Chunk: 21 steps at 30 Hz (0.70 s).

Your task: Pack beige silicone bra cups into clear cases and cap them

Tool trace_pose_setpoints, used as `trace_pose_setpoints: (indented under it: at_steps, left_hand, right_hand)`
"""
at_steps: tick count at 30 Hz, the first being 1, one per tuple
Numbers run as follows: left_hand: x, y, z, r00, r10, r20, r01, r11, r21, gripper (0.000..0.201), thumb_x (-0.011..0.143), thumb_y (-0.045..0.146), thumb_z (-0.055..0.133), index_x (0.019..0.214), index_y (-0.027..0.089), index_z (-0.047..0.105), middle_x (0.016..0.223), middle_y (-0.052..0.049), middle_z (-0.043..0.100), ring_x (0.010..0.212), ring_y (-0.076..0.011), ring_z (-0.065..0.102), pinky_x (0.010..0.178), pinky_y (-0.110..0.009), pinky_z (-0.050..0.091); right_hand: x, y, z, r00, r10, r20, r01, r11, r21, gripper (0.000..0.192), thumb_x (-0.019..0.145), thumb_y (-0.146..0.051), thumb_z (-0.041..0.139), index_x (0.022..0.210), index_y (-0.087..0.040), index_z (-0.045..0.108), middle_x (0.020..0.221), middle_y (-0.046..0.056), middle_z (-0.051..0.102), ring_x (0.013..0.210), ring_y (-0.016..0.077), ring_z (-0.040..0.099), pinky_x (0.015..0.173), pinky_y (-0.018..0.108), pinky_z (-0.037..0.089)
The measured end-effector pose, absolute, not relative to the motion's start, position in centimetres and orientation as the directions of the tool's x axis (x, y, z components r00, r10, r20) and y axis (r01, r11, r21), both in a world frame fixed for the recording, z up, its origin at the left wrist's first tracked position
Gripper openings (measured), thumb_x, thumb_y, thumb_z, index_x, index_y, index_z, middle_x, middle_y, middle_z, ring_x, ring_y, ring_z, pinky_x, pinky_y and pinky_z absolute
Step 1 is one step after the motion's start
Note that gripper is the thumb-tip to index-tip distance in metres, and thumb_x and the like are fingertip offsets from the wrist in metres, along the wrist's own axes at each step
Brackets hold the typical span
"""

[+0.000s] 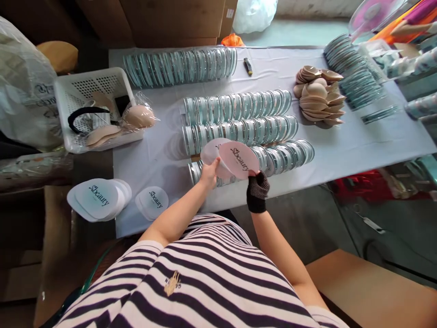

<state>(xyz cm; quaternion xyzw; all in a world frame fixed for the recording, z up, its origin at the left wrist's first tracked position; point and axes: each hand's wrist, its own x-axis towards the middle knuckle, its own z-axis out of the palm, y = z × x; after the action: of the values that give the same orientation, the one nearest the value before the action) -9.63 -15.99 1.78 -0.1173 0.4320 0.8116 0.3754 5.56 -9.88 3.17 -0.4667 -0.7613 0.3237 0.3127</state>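
My bare left hand [209, 174] pinches a pale, rounded printed card [210, 151] at its lower edge. In my right hand [258, 189], which wears a black fingerless mesh glove, is a pink rounded card [239, 159] with "beauty" lettering, held by its lower edge. The pink card overlaps the pale one. Both are above the nearest row of clear round plastic cases [287, 156], hiding part of it. Two more rows of such cases [239, 107] lie just beyond. At the left, a stack of white printed cards [97, 199] and a smaller stack [152, 202] rest near the table edge.
A white basket [64, 118] holds beige cups and a black band. Another row of cases [180, 67] lies at the back, near a small cutter [247, 67]. Beige cups [319, 95] are piled to the right. A person's arm [409, 29] shows at top right.
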Motion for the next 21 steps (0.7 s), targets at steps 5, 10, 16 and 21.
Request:
trace_pose_setpoints:
  at_steps: [5,10,16,21]
  left_hand:
    - [-13.2,-15.2,1.5,-0.705,0.406,-0.582,-0.709,-0.443,0.549,0.035,0.081,0.009,0.074,0.114,0.019,0.069,0.109,-0.007,0.076,0.113,-0.0203,0.068,0.103,-0.037,0.052]
    - [-14.7,-15.5,1.1,-0.651,0.361,-0.668,-0.747,-0.46,0.48,0.034,0.086,0.012,0.069,0.119,0.019,0.066,0.122,-0.008,0.072,0.117,-0.0205,0.066,0.101,-0.038,0.054]
    - [-14.7,-16.0,0.8,-0.617,0.392,-0.682,-0.769,-0.484,0.417,0.036,0.084,0.016,0.073,0.119,0.02,0.065,0.128,-0.009,0.069,0.12,-0.0228,0.065,0.103,-0.042,0.053]
    - [-14.9,-16.1,0.6,-0.589,0.408,-0.698,-0.786,-0.489,0.377,0.029,0.085,0.017,0.072,0.114,0.018,0.066,0.124,-0.011,0.071,0.12,-0.0245,0.065,0.103,-0.045,0.053]
  right_hand:
    - [11.1,-13.1,2.9,-0.437,0.887,0.146,0.72,0.443,-0.534,0.043,0.093,-0.047,0.041,0.1,-0.016,0.071,0.09,0.013,0.075,0.079,0.024,0.068,0.075,0.034,0.053]
    - [11.4,-15.8,1.1,-0.726,0.686,-0.048,0.662,0.679,-0.318,0.045,0.097,-0.036,0.033,0.116,-0.021,0.071,0.094,0.009,0.077,0.078,0.0213,0.07,0.071,0.029,0.049]
    - [3.3,-14.3,-1.7,-0.762,0.618,-0.194,0.647,0.738,-0.189,0.043,0.1,-0.031,0.033,0.121,-0.016,0.068,0.089,0.012,0.075,0.074,0.0188,0.067,0.065,0.025,0.039]
    - [1.9,-13.8,-1.2,-0.757,0.623,-0.196,0.653,0.718,-0.241,0.04,0.1,-0.037,0.036,0.119,-0.016,0.064,0.086,0.009,0.074,0.073,0.0183,0.065,0.062,0.024,0.035]
